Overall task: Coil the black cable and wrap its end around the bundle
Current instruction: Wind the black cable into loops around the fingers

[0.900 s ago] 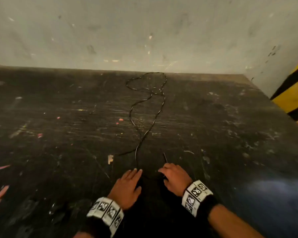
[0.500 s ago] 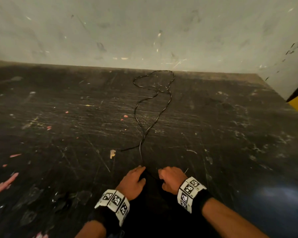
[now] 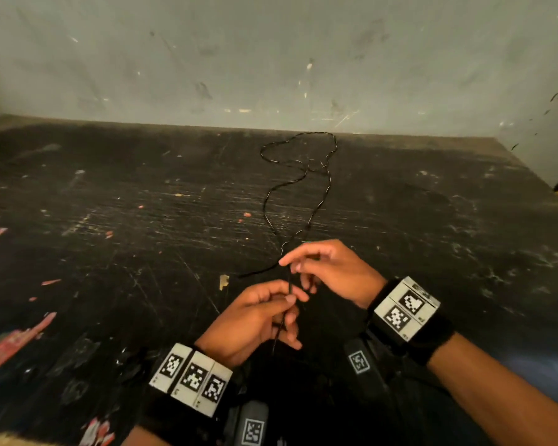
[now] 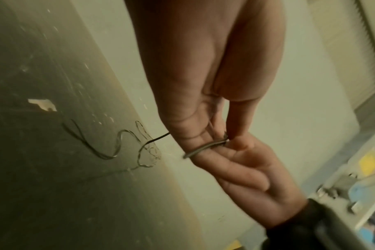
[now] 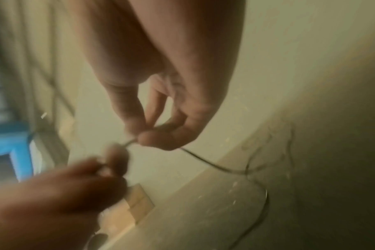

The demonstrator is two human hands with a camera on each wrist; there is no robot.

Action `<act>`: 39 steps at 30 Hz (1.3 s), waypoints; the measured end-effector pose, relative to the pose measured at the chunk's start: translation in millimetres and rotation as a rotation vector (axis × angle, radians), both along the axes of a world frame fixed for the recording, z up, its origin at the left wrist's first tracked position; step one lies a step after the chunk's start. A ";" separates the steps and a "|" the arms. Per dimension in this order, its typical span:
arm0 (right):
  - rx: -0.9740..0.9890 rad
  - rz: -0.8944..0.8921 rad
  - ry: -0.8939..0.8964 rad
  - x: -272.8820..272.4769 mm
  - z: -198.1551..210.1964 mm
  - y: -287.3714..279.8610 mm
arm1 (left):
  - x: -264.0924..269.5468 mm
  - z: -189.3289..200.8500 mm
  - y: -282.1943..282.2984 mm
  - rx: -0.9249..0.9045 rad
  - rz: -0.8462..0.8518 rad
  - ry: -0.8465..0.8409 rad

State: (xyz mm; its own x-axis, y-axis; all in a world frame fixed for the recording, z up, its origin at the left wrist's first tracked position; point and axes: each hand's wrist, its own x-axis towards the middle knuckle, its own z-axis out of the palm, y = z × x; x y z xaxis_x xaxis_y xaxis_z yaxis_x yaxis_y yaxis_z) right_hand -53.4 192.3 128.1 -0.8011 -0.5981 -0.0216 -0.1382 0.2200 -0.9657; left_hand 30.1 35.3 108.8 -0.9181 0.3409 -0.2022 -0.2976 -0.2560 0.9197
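The black cable [image 3: 298, 201] runs from both hands away across the dark scratched table [image 3: 110, 239] to a loose loop near the wall, its long axis pointing away from the person. The left hand [image 3: 255, 320] pinches the near end; the right hand [image 3: 332, 268], just beyond, pinches the next stretch, both raised off the table, likely about to form loop 1.

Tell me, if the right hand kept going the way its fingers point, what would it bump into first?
The right hand points left and a little toward the person. Almost at once it would probably meet the left hand, which pinches the same black cable. Depth is hard to judge, so it might slip just past.
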 end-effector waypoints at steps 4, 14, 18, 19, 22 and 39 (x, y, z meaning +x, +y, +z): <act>0.173 0.070 0.361 -1.6 3.1 -6.2 | 9.7 14.4 -0.7 0.222 0.038 -0.053; 0.356 0.123 0.987 5.7 20.5 -10.1 | 14.9 26.2 2.3 0.313 0.020 -0.026; 0.360 0.141 1.058 4.8 21.8 -7.5 | 16.8 26.3 4.2 0.359 0.023 0.025; 0.329 0.128 0.986 4.1 21.1 -7.0 | 17.5 26.7 4.6 0.375 0.032 0.050; 0.255 0.085 0.726 1.9 11.6 -3.2 | 19.3 29.9 5.2 0.434 0.047 0.123; 0.581 0.225 0.625 71.3 7.5 -2.6 | -4.3 13.0 -6.2 -0.055 0.227 0.257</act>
State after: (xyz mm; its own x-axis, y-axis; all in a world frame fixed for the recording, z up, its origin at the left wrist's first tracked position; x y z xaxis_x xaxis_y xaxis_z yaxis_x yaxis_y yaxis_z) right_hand 17.9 189.7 135.5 -0.6323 -0.7741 0.0313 -0.7032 0.5566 -0.4424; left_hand 25.9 29.1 121.7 -0.9926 0.1173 0.0328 0.0040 -0.2374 0.9714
